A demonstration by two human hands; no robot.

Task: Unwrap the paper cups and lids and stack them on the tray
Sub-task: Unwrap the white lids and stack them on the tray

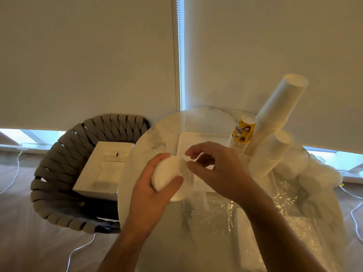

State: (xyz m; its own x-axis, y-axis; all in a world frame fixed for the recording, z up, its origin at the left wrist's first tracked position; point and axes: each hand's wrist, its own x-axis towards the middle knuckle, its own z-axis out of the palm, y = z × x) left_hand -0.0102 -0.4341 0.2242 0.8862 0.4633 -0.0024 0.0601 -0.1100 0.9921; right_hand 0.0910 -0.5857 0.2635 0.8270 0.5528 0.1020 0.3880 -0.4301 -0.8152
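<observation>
Foreground film: crumpled clear plastic wrap (222,211) lies on the near part of the round marble worktop (157,134), spreading to the right edge.
Left hand: the left hand (155,185) grips a stack of white lids (169,173) held on its side above the worktop; thumb on the near face, fingers (163,157) curled over the far rim, so the fingers are clamped on the stack.
Right hand: the right hand (218,165) is at the right end of the lid stack, fingertips bent toward the thin film there; whether they pinch the film or only touch it cannot be told.
Tray: a white square tray (198,138) sits on the worktop just behind both hands, partly covered by them.
Cups on tray: along the tray's right side stand three inverted stacks, leaning outward in the wide-angle view: a short stack of yellow printed cups (242,134), a tall stack of white cups (279,107) behind it, and a shorter white stack (273,154) nearer the right hand.
Wrapped items: further rounded white packs in film (314,173) lie at the right edge of the worktop, too blurred to tell apart.
Left of worktop: a woven grey chair (64,154) carries an open white box (102,167).
Background: pale roller blinds (88,55) with a bead chain (176,55) between them.
</observation>
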